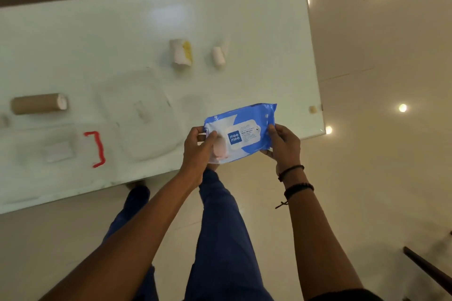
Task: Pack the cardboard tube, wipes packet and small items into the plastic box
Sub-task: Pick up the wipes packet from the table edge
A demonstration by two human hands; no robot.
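Note:
A blue and white wipes packet (241,129) is held in the air above the table's near right edge. My left hand (198,151) grips its left end and my right hand (285,145) grips its right end. Left of the packet a clear plastic box (144,115) stands open on the white table (220,19), with a small pale item inside. The brown cardboard tube (36,104) lies on its side at the far left. A white and yellow roll (181,55) and a small white roll (218,56) lie farther back.
A clear lid (56,149) with a white label lies at the near left beside a red bracket mark (96,149). A small beige block (312,109) sits at the table's right edge. Glossy floor lies beyond, with a dark wooden piece (428,266) at lower right.

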